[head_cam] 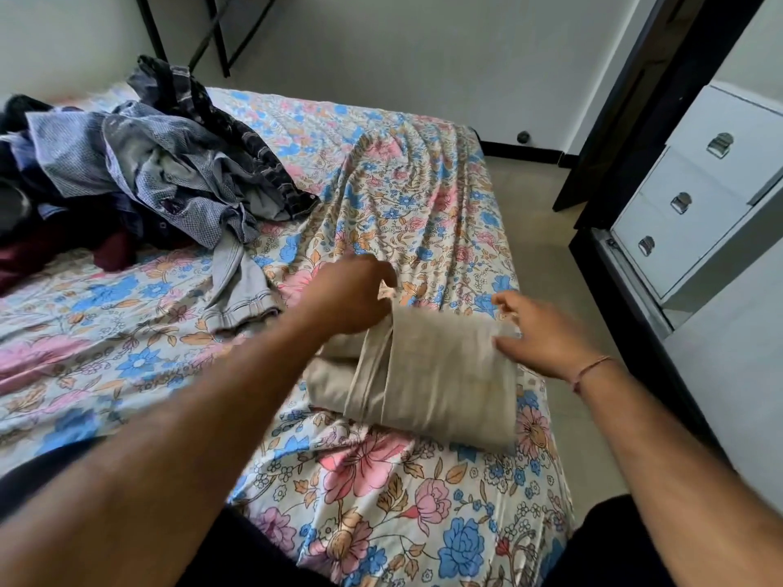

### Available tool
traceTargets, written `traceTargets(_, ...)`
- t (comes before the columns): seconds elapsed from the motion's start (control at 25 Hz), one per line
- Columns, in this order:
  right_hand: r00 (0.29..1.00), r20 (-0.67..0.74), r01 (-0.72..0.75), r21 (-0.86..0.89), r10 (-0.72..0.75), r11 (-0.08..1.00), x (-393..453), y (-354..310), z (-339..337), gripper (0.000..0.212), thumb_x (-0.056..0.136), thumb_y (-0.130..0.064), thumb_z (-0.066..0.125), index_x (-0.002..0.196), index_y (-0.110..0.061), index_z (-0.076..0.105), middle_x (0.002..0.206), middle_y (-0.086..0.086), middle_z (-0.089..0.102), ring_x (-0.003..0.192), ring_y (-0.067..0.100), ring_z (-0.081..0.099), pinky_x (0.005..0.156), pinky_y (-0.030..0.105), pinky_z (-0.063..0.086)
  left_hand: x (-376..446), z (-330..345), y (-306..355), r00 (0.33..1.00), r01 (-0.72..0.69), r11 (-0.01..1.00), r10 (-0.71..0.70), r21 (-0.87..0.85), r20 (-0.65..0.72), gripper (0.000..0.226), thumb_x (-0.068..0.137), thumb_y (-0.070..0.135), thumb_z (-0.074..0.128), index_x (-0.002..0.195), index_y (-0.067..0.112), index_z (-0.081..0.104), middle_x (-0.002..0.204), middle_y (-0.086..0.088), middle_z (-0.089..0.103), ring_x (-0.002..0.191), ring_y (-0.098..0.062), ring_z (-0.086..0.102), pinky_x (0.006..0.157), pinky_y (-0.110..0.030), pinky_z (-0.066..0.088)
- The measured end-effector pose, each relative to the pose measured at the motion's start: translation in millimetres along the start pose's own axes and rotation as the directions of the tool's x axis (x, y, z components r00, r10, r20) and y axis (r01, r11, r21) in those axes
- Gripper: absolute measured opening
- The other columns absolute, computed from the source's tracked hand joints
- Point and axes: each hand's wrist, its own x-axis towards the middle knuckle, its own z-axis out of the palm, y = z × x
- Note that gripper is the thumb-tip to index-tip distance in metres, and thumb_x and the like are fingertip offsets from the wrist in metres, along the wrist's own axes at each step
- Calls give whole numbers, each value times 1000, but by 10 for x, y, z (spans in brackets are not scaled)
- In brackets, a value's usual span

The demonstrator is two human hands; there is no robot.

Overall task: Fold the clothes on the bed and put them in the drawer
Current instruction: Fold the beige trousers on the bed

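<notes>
While both arms reach out over the flowered bed sheet [381, 502], the beige folded garment [445, 387] lies near the bed's right edge, directly in front of the person, and it looks close to its final fold. The left hand [351, 294] sits at the garment's far left corner, fingers curled down onto the cloth there, seemingly pinching that top edge, though blur hides the fingertips. The right hand [538, 332] is at the far right corner, fingers bent with the thumb against the fabric edge, apparently pinching it too. So both hands are at the far edge of the garment, one on each corner, and the bundle's long axis runs away from the person, slightly tilted to the right. A narrow strip, maybe a leg or a sleeve, shows along its left side over a thicker fold beneath. Beyond the garment and well to its left, the pile of unfolded clothes [161, 163] waits, grey checked shirts on top, a dark red piece underneath. To the garment's right, across bare floor, stands the white drawer unit [695, 197] with its metal handles. My read: the right hand is nearer that unit, so carrying goes that way.
</notes>
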Motion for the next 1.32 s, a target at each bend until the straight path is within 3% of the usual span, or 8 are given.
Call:
traceTargets(0.12,970,49,239,-38,-237,970,-85,-293,514,87,90,-46,71,160,-34,23,166,-6,29,152,19,28,125,38,23,-373,534,324,848,288,766,-482,-574,-218,11,93,24,69,104,26,72,119,2,66,112,-16,60,94,-35,50)
traceTargets(0.24,922,153,386,-322,-355,864,-239,-359,1113,101,80,-58,71,161,-36,14,171,-1,18,157,23,18,127,52,15,-746,890,683,608,305,94,-785,-948,118,6,97,13,61,98,17,66,97,-4,70,89,-20,66,77,-34,56)
traceTargets(0.48,934,-138,300,-205,-330,932,-304,-581,994,52,92,-12,53,143,-18,59,143,6,63,126,28,64,103,42,53,-1255,1203,1113,609,288,-525,-545,-801,576,32,102,29,63,123,5,61,91,-7,73,72,-21,69,65,-36,57)
traceTargets(0.72,898,-79,425,-95,-432,900,-751,-978,788,32,100,-44,47,122,-32,66,99,-8,75,80,11,70,67,32,60,-951,1108,687,510,209,-493,-682,-844,524,25,96,12,67,113,-6,61,95,-25,72,81,-36,74,81,-53,63)
traceTargets(0.92,936,-349,171,357,-39,918,-221,-596,529,55,86,-47,76,135,-27,58,131,-6,62,115,11,58,93,29,50,-999,808,617,722,77,-427,-599,-901,346,23,97,0,60,117,10,65,107,-16,78,97,-36,76,88,-52,62)
traceTargets(1.04,988,127,-150,909,84,388,-10,-341,351,93,63,-56,92,142,-27,51,139,6,63,118,23,67,95,39,56,-907,593,458,828,85,-378,-488,-922,276,25,102,16,61,125,10,66,114,-18,76,103,-37,75,92,-52,60)
traceTargets(1.2,978,148,-165,980,145,115,-233,-444,719,50,87,-23,78,133,-14,60,127,11,72,110,26,72,86,39,61,-655,309,197,832,362,-37,-437,-931,341,20,99,23,69,112,7,72,91,-9,80,77,-23,77,68,-35,63)
traceTargets(1.32,938,208,-222,975,277,23,-527,-543,981,26,98,-22,66,124,-18,65,115,7,77,104,28,73,80,45,61,-165,82,-72,882,464,475,-323,-748,342,27,92,37,77,110,17,75,103,-1,78,92,-18,75,85,-34,61)
